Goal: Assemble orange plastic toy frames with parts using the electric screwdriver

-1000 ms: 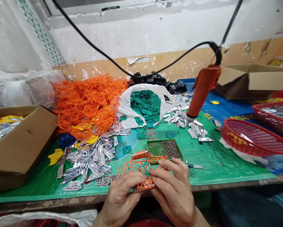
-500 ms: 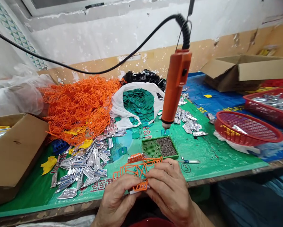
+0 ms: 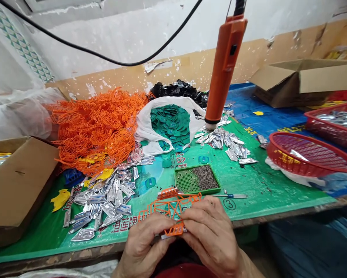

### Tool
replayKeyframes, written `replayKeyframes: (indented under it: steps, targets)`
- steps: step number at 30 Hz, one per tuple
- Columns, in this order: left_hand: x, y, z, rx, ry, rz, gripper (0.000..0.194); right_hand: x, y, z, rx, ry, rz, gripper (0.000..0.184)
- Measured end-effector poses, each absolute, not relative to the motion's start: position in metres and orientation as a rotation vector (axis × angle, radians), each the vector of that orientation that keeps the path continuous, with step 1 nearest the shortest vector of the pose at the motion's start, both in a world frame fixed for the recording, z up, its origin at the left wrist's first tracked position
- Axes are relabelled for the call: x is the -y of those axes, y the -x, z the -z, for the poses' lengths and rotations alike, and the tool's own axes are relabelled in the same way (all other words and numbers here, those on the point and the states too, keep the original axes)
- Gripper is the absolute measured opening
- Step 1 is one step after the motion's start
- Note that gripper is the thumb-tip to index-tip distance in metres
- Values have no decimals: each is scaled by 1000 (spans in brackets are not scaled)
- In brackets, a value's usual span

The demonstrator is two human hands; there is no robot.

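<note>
My left hand point(image 3: 150, 241) and my right hand point(image 3: 211, 231) are both closed on an orange plastic lattice frame point(image 3: 173, 208) at the table's front edge. Between my fingers, a pale metal edge shows under the near end of the frame. Just beyond lies another orange piece point(image 3: 167, 192). Past that is a green tray point(image 3: 219, 188) of small screws, and a screwdriver point(image 3: 234, 196) with a blue-tipped handle lies to its right. An orange electric screwdriver point(image 3: 226, 69) hangs from its cable above the table, apart from my hands.
Left, silver metal plates point(image 3: 112, 197) lie before a tangled orange heap point(image 3: 95, 123) and a cardboard box point(image 3: 19, 189). A white bag point(image 3: 144, 123) holds green plastic pieces point(image 3: 172, 125). On the right stand a red basket point(image 3: 312, 152) and an open carton point(image 3: 303, 81).
The hanging electric screwdriver has swung up and slightly right, away from the tray. Both hands keep their grip on the orange frame with little movement.
</note>
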State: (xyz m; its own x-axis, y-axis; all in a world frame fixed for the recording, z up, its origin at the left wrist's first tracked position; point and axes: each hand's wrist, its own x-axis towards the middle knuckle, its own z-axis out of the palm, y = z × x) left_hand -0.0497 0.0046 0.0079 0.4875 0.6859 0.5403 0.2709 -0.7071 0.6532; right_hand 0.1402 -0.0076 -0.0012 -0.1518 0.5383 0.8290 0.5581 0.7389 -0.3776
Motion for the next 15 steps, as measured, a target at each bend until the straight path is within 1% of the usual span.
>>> replayKeyframes:
  steps: [15]
  targets:
    - [-7, 51, -11, -707, -2270, -1091, 14, 12, -141, 2, 1814, 872, -45, 10]
